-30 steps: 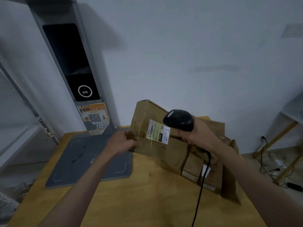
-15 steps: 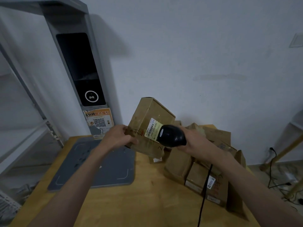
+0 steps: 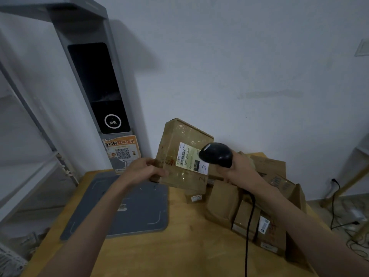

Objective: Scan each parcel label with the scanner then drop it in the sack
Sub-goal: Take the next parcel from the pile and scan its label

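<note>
My left hand (image 3: 145, 168) grips the left edge of a brown cardboard parcel (image 3: 179, 136) and holds it tilted above the table. Its white and green label (image 3: 186, 157) faces me. My right hand (image 3: 239, 169) holds a black corded scanner (image 3: 216, 154), whose head sits just right of the label and covers its right end. No sack is in view.
A pile of several brown parcels (image 3: 257, 198) lies on the right of the wooden table (image 3: 179, 252). A grey scan pad (image 3: 127, 208) lies on the left, under a grey kiosk post (image 3: 95, 86). A metal shelf frame stands far left; cables trail on the floor at right.
The held parcel has been lifted and tilted more upright, so more of the label shows. The scanner has shifted slightly right of the label.
</note>
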`<action>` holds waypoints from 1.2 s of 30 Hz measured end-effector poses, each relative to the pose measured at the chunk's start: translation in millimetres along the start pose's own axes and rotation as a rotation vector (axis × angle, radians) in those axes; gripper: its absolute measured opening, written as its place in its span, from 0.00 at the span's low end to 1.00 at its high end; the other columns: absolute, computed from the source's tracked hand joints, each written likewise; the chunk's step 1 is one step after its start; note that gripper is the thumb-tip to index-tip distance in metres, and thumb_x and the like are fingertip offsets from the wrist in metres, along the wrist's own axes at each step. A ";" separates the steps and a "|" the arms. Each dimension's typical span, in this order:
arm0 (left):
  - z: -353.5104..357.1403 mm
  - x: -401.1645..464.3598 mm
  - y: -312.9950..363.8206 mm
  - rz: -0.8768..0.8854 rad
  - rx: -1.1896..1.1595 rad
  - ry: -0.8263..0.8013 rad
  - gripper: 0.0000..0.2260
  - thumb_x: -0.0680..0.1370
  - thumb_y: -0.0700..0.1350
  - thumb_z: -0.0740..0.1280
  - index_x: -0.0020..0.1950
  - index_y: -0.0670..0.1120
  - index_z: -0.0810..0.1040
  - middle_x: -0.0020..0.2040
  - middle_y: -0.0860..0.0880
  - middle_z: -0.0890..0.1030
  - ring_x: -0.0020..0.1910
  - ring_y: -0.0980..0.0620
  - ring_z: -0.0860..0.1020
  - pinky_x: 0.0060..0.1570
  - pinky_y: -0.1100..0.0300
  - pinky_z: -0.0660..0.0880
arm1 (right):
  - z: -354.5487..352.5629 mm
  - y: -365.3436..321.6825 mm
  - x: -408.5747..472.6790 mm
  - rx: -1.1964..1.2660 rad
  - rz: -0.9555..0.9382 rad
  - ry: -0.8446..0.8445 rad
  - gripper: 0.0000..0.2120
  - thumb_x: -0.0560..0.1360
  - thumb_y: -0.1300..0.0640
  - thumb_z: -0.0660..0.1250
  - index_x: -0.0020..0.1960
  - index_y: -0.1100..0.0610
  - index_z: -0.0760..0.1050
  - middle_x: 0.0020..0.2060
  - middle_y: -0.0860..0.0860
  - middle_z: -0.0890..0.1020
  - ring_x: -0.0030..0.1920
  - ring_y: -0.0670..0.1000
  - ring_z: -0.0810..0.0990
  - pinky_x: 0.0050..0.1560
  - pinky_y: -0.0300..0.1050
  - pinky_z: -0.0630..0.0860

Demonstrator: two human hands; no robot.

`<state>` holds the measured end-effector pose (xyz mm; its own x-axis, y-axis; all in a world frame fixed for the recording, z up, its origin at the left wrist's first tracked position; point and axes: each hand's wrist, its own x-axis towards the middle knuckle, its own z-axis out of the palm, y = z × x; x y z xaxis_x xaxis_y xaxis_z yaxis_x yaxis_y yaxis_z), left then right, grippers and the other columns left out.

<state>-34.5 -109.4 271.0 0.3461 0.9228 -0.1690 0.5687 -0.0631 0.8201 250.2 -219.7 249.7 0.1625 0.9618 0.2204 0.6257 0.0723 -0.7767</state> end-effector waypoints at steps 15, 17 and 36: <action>68.4 -14.5 -3.8 0.123 -0.149 -0.534 0.13 0.75 0.53 0.72 0.59 0.55 0.79 0.52 0.46 0.85 0.47 0.50 0.85 0.53 0.50 0.82 | 10.4 5.1 -141.8 0.584 0.523 0.406 0.13 0.77 0.62 0.72 0.60 0.53 0.80 0.52 0.53 0.86 0.53 0.54 0.84 0.55 0.54 0.81; 92.8 -23.4 -1.6 0.138 -0.149 -0.606 0.13 0.75 0.51 0.73 0.59 0.57 0.77 0.49 0.47 0.85 0.45 0.51 0.85 0.51 0.52 0.82 | 9.0 3.5 -178.1 0.594 0.592 0.506 0.12 0.77 0.63 0.72 0.59 0.53 0.79 0.49 0.53 0.86 0.48 0.53 0.86 0.46 0.52 0.84; 328.7 -199.3 10.3 0.295 0.298 -1.189 0.21 0.78 0.60 0.66 0.67 0.49 0.75 0.54 0.53 0.78 0.46 0.51 0.83 0.34 0.65 0.78 | 28.0 13.5 -495.9 0.609 1.202 1.076 0.15 0.75 0.63 0.73 0.60 0.54 0.77 0.51 0.57 0.84 0.52 0.57 0.82 0.52 0.51 0.80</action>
<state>147.7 -418.9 133.5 0.8564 -0.0426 -0.5145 0.4480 -0.4342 0.7815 156.7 -688.3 113.5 0.8424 -0.0284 -0.5380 -0.5343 -0.1725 -0.8275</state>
